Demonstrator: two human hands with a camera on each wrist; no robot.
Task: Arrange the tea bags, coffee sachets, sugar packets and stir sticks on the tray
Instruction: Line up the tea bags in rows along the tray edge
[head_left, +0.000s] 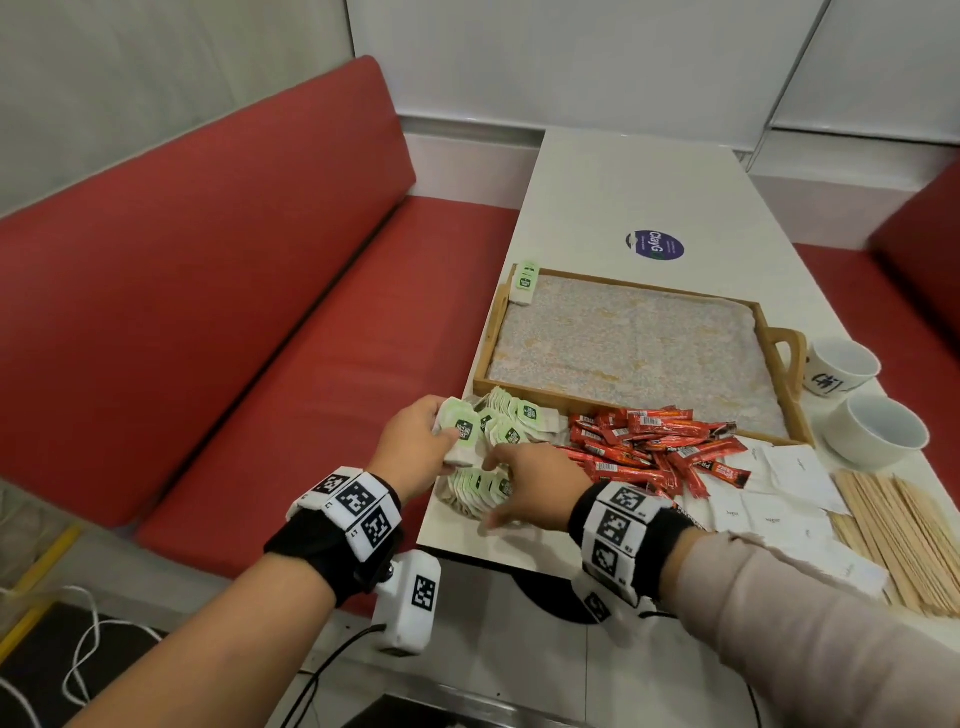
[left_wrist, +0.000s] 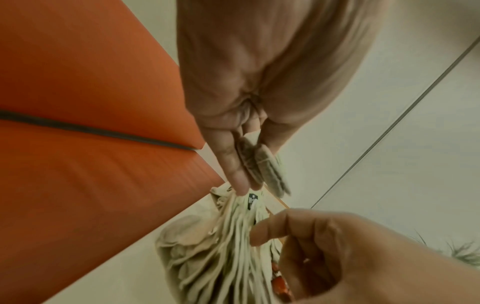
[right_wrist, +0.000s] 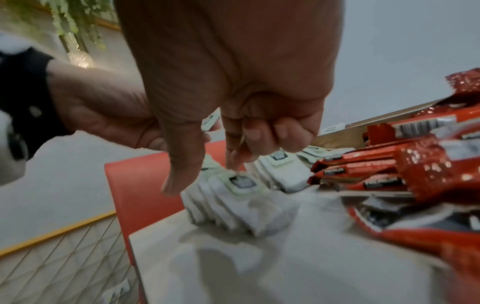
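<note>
We pinched a flat stack of green-labelled paper tea bags (head_left: 460, 434) in our left hand (head_left: 410, 441); right hand's (head_left: 535, 486) fingers (right_wrist: 235, 158) curled onto the table-edge pile (head_left: 480, 486).

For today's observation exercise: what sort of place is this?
Probably a cafe or canteen booth: red padded bench seats flank a narrow white table, with a wooden serving tray and two cups beside it.

Red coffee sachets (head_left: 655, 448) are gleaming beside white tea bags (head_left: 500, 427) (pale green tags showing), the tray (head_left: 796, 410) is wearing a grey speckled liner, and red benches (head_left: 218, 291) are flanking the white table (head_left: 649, 187).
</note>
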